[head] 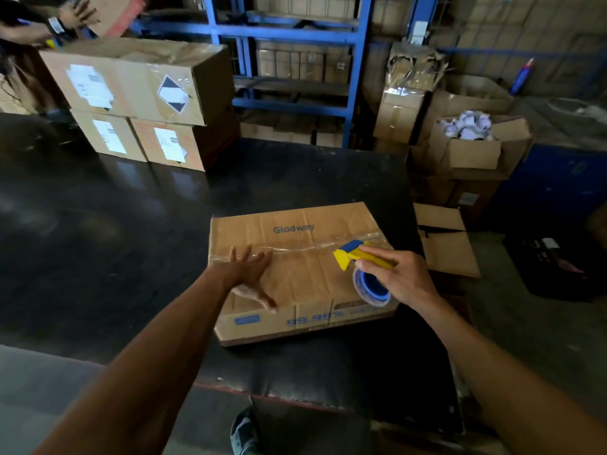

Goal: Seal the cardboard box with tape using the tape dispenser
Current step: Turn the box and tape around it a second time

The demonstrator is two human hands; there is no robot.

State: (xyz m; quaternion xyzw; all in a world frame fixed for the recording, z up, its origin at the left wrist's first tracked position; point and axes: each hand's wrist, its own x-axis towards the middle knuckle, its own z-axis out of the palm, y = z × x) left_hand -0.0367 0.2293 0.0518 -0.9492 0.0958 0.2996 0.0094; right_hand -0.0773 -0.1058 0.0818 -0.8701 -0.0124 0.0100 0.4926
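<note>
Cardboard, creased and matte brown, forms the flat rectangular box (295, 274) that lies on the dark, glossy bench (131, 231). Blue lettering is printed on its top and along its near side. A strip of clear, wrinkled tape (295, 249) is seen running across the top along the seam, from the left edge toward the right.

The left hand (251, 274) is laid flat and spread wide on the left part of the box top, the fingertips touching the tape strip and the thumb reaching toward the near edge. Nothing is held in it.

The tape dispenser (361, 264), of yellow plastic with a blue head and a blue-cored roll of clear tape beneath, is gripped by the right hand (399, 277), whose fingers are closed around the handle. The dispenser is held over the right part of the box, its head at the taped seam; whether it touches the cardboard cannot be told.

Further boxes with white labels (141, 100) are stacked at the far left of the bench, and blue metal shelving (295, 31) stands behind.
</note>
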